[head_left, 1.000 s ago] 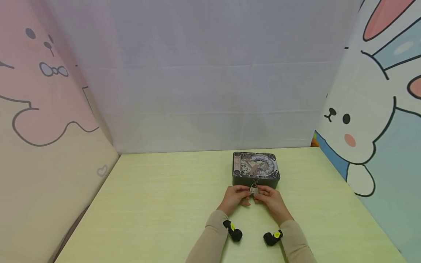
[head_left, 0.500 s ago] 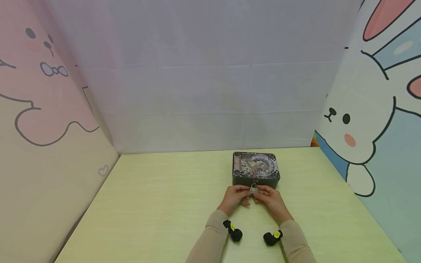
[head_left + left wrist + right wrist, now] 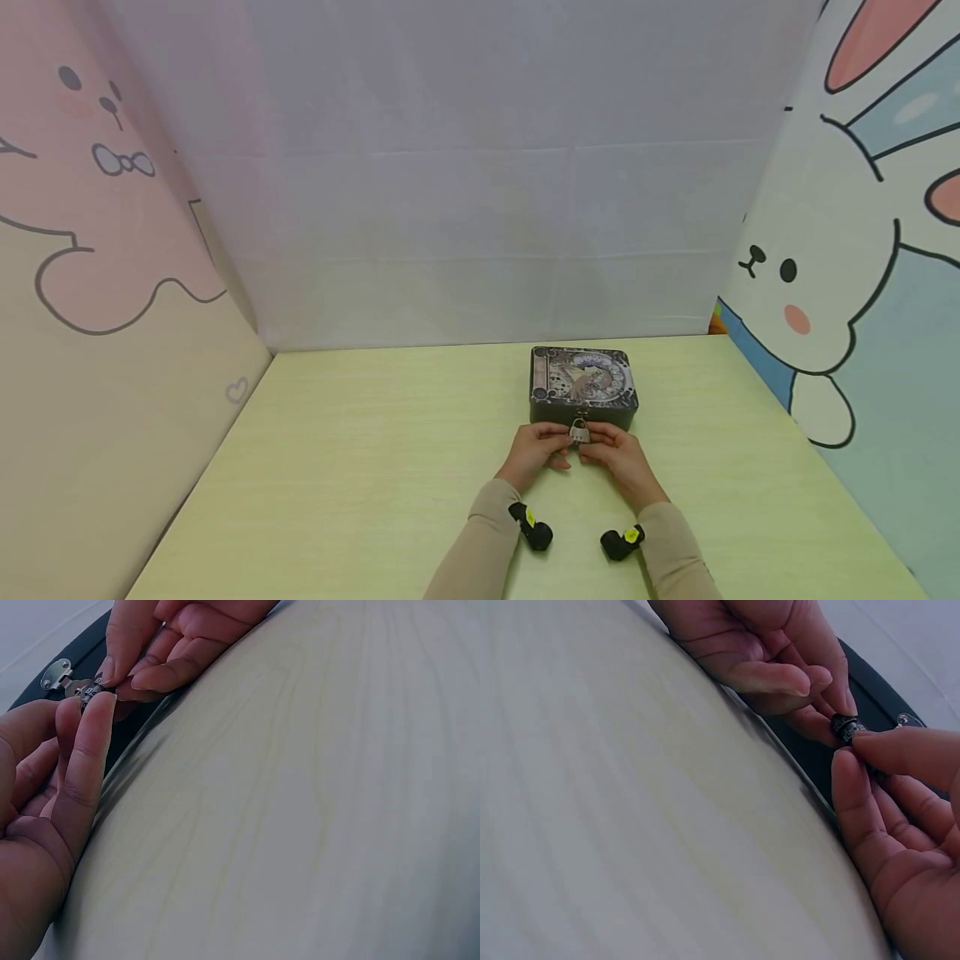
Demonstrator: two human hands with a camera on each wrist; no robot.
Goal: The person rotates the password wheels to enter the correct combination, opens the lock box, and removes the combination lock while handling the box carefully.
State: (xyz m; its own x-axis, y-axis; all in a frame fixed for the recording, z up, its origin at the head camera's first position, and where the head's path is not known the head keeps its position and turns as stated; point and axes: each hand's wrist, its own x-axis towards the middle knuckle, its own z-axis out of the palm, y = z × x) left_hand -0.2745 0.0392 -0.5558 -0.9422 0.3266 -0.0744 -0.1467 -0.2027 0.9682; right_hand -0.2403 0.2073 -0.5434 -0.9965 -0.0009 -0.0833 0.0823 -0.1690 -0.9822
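Observation:
A dark tin box [image 3: 583,379] with an ornate printed lid sits towards the back of the table, its lid down. From the metal clasp [image 3: 57,674] on its front hangs a small silver combination padlock [image 3: 580,432]. My left hand [image 3: 529,454] pinches the padlock from the left side. On the other side my right hand [image 3: 621,462] pinches it between thumb and fingers. Number dials [image 3: 846,729] show between the fingertips in the right wrist view. Much of the lock is covered by fingers in both wrist views.
The pale yellow-green table [image 3: 360,467] runs back to a white curtain [image 3: 480,208]. Cartoon-printed cloth panels stand at the left and right sides. Black wrist straps with camera mounts [image 3: 537,535] are on both sleeves.
Both hands stay in place on the padlock; the right thumb and fingers shift only slightly. The box has not moved.

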